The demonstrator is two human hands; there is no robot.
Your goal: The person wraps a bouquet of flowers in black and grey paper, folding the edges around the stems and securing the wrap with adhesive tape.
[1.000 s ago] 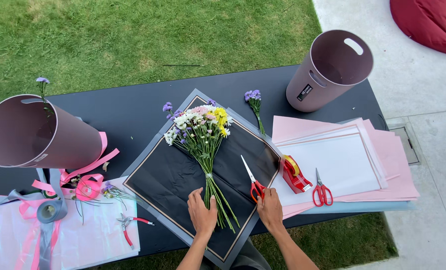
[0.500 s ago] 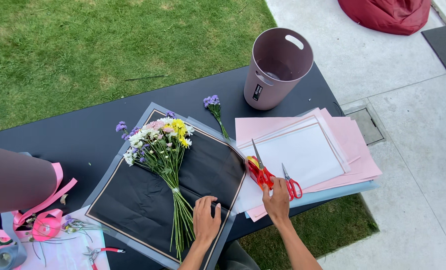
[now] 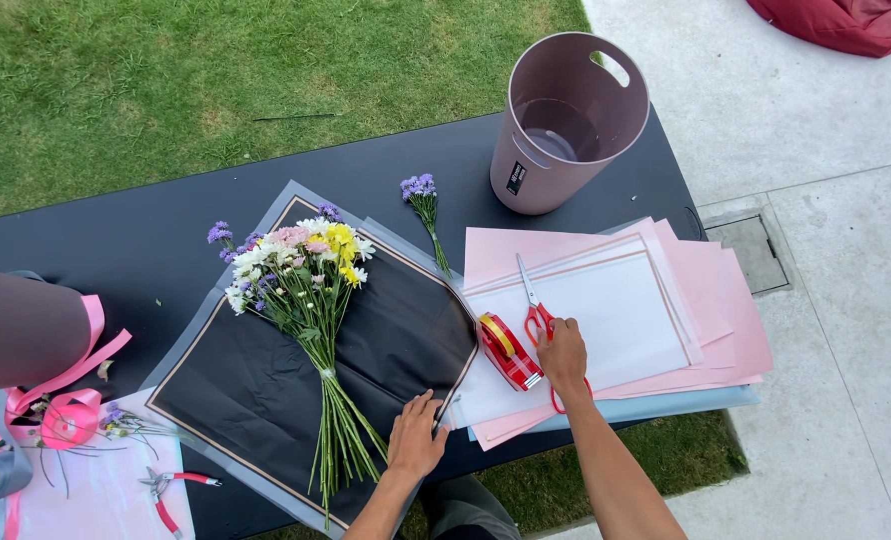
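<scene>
The scissors [image 3: 538, 318] lie on the white paper [image 3: 606, 320], blades pointing away, red handles under the right hand [image 3: 564, 355]; its grip looks closed on the handles, though the fingers hide them. A red tape dispenser [image 3: 508, 350] sits just beside, on the left. The left hand [image 3: 415, 438] rests flat and open on the black wrap [image 3: 406, 320], near the bouquet [image 3: 311, 300] stems. Pink sheets [image 3: 716, 300] fan out beneath the paper. A mauve bucket [image 3: 566, 125] stands beyond on the dark surface [image 3: 116, 230].
</scene>
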